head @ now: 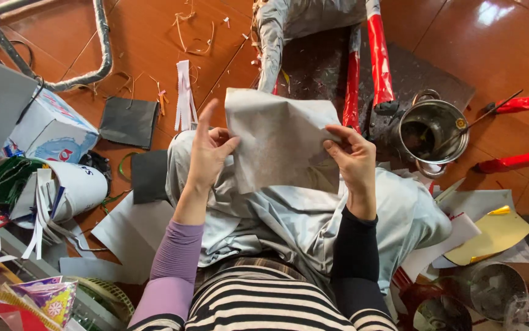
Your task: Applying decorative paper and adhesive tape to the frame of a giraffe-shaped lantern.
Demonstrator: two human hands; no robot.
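Sheet: grey paper sheet (279, 138), frame centre — you are holding it up.
Left hand (206, 150): pinching the left edge.
Right hand (353, 159): gripping the right edge.
Handling: probably light, limp, tearable — keep gripping the edges.

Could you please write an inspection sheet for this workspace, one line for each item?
Surface: glossy red-brown floor, strewn with paper scraps.
Job's things: a pale grey paper sheet, creased, held up over the lap.
Clutter: a metal pot with a stick in it, a gold sheet, a black square, a white paper strip, a white bucket on its side, red-wrapped rods.
Grippers: left hand pinches the sheet's left edge; right hand pinches its right edge.
Cables: nothing seen.
Surroundings: a grey-wrapped bent frame lies top left.
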